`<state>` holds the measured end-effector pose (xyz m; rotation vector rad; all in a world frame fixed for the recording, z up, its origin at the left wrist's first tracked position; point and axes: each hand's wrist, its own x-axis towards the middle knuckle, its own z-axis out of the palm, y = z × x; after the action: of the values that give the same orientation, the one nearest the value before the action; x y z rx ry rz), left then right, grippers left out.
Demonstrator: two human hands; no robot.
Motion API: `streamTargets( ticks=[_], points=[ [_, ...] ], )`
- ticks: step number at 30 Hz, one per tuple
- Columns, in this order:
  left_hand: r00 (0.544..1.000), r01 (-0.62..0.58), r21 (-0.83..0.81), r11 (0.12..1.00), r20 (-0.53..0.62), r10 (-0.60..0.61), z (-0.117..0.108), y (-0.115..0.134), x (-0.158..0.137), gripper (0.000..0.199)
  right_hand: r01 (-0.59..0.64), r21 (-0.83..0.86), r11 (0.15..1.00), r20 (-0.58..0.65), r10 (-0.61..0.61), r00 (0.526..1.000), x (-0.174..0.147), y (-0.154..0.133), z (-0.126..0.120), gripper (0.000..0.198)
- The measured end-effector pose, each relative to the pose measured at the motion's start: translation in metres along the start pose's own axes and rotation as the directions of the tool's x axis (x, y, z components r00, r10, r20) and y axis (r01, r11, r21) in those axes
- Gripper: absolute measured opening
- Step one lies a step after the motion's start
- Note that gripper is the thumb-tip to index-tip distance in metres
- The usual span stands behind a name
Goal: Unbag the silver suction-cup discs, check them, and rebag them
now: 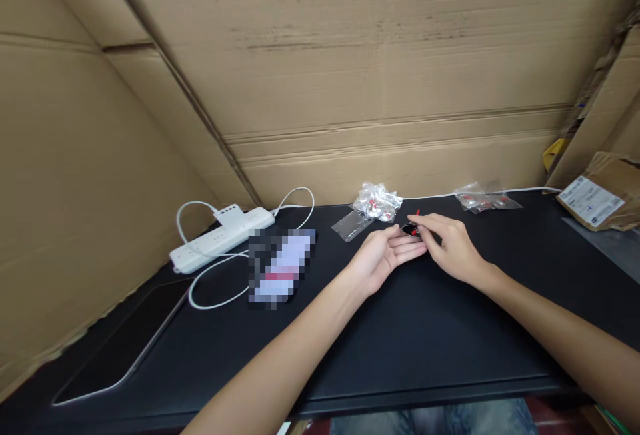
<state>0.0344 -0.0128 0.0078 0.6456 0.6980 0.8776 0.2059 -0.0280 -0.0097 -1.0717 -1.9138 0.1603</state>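
Above the black table, a small round dark piece with a shiny rim and red parts (411, 229) lies between my two hands. My left hand (383, 258) is palm up beneath it, with the thumb at its edge and the fingers stretched out under it. From the right, my right hand (453, 248) pinches the same piece with thumb and fingertips, covering part of it. A thin red bit sticks up above the fingertips. What exactly the piece is, I cannot make out. Just behind my left hand sit crumpled clear bags (376, 203) with shiny and red pieces inside.
Another clear bag (485, 200) with red pieces lies at the back. On the left are a white power strip (223, 238), looping white cables, a blurred-out flat item (283, 268) and a dark tablet-like panel (125, 341). A labelled brown package (600, 191) stands right; cardboard walls (375, 88) enclose the table.
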Motion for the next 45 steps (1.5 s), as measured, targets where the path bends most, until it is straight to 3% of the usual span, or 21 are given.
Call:
streamTargets(
  ticks=[8, 18, 27, 35, 45],
  points=[
    [0.987, -0.152, 0.025, 0.988, 0.054, 0.151, -0.003, -0.001, -0.001, 0.017, 0.062, 0.015, 0.998, 0.060, -0.062, 0.996, 0.001, -0.006, -0.001, 0.034],
    [0.981, -0.140, -0.069, 0.988, 0.123, 0.148, -0.010, -0.002, 0.005, 0.009, 0.009, 0.169, 0.986, 0.016, -0.012, 1.000, 0.002, -0.004, 0.001, 0.031],
    [0.983, -0.141, -0.076, 0.987, 0.105, 0.148, -0.009, 0.000, 0.004, 0.009, -0.066, 0.332, 0.941, 0.042, 0.056, 0.998, 0.007, -0.006, -0.005, 0.028],
    [0.976, -0.132, -0.027, 0.991, 0.169, 0.135, -0.008, 0.007, 0.000, 0.012, 0.005, 0.270, 0.963, -0.028, 0.003, 1.000, 0.007, -0.012, -0.005, 0.028],
    [0.963, -0.194, 0.055, 0.980, 0.204, 0.179, -0.008, 0.010, -0.001, 0.018, -0.011, 0.270, 0.963, -0.001, 0.012, 1.000, 0.006, -0.015, -0.006, 0.039]
  ],
)
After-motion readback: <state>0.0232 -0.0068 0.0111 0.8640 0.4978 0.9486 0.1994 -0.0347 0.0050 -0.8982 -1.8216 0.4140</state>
